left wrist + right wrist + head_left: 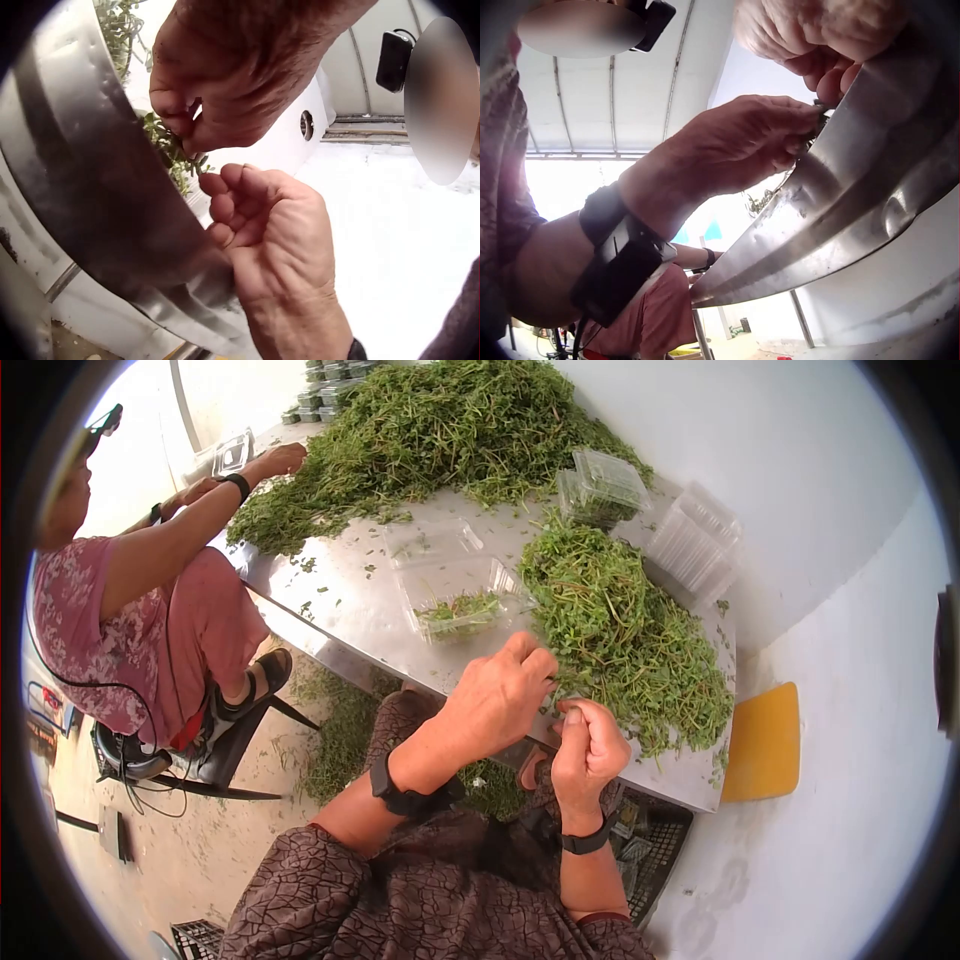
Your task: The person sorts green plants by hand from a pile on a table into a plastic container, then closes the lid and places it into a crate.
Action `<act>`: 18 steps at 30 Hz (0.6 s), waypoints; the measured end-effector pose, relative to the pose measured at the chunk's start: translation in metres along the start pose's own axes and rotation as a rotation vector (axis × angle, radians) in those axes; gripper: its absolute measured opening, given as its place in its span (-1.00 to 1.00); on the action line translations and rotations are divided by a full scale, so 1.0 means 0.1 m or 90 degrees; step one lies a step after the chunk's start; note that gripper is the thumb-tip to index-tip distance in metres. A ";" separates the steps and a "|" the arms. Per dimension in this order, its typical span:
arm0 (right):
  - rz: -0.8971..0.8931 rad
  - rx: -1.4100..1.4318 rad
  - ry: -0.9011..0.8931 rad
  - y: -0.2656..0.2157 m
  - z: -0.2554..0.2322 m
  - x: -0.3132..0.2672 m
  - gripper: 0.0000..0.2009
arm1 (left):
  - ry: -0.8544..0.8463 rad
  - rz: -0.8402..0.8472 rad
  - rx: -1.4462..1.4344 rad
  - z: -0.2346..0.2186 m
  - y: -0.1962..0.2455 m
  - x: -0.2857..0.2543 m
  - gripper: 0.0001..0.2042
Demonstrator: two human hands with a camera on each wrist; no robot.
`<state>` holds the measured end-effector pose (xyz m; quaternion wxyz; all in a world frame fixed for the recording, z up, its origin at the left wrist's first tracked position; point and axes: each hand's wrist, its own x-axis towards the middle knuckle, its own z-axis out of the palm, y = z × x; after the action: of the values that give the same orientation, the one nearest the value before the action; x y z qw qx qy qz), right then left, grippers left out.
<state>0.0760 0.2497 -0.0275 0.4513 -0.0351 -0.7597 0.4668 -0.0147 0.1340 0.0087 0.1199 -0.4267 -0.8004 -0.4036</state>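
A pile of green herbs (620, 630) lies on the steel table (350, 610) by its front edge. My left hand (545, 665) reaches into the pile's near edge and pinches a few sprigs (169, 150) between thumb and fingertips (186, 131). My right hand (575, 715) is just below it at the table's rim, fingers curled, thumb on top; the left wrist view shows nothing inside the curled fingers (225, 202). An open clear clamshell box (455, 595) with a few herbs in it stands just beyond my left hand.
A much larger herb heap (440, 430) covers the table's far end. Clear boxes (600, 485) and a stack of empty ones (695, 540) stand by the wall. Another person (150, 610) sits at the left, reaching into the heap. A black crate (650, 840) sits under the table.
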 end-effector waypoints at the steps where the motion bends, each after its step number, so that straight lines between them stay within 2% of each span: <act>1: -0.003 0.002 -0.002 0.00 0.00 0.00 -0.91 | 0.056 0.031 -0.009 -0.06 0.03 0.02 -0.81; 6: 0.004 0.003 -0.010 0.02 0.01 -0.01 -0.87 | 0.250 0.102 -0.003 -0.44 0.07 0.17 -0.84; 9: 0.009 0.005 -0.020 0.01 -0.01 -0.01 -0.87 | 0.291 0.045 0.090 -0.56 -0.03 0.25 -0.82; 14: 0.019 -0.004 -0.023 -0.01 0.00 0.00 -0.87 | 0.282 -0.018 0.062 -0.60 -0.24 0.15 -0.75; 16: 0.022 -0.005 -0.025 0.00 -0.01 -0.01 -0.87 | 0.278 0.059 0.141 -0.66 -0.31 0.09 -0.74; 18: 0.020 -0.002 -0.025 0.00 0.00 -0.01 -0.87 | 0.243 0.056 0.147 -0.71 -0.34 0.01 -0.75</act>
<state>0.0766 0.2496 -0.0283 0.4288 -0.0389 -0.7685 0.4732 -0.0527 0.0708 0.0360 0.3346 -0.3603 -0.7847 -0.3775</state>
